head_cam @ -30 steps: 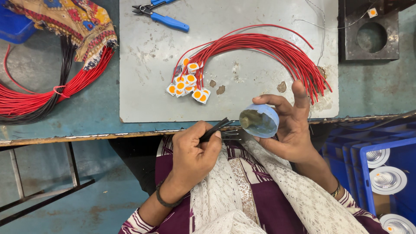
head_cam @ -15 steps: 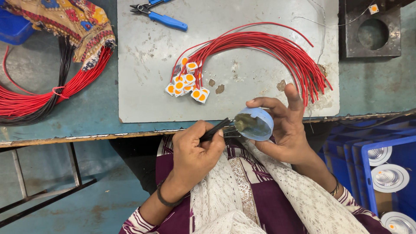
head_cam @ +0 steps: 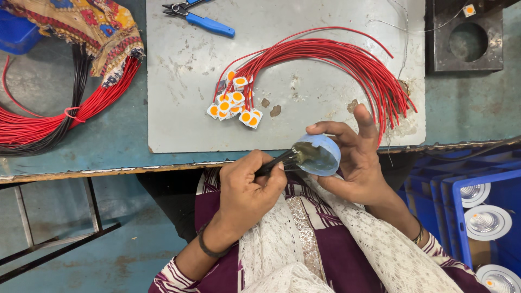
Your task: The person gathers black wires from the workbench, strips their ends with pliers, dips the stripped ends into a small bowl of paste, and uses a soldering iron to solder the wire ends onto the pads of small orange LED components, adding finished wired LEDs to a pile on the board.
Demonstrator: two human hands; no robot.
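Gripping a bundle of thin black wires (head_cam: 278,159), the left hand (head_cam: 251,182) closes its fingers tightly around them and pushes their tips into a small round pale-blue plastic cup (head_cam: 319,154) of dull greyish paste. The right hand (head_cam: 353,157) cradles this cup with curled fingers, just off the near edge of the scratched grey metal sheet (head_cam: 184,81), beside curved red insulated wires (head_cam: 336,57) ending in square white-and-orange chips (head_cam: 234,106).

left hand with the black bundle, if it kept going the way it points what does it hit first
Most likely the small blue cup in the right hand: the left hand aims its black bundle into the cup's mouth.
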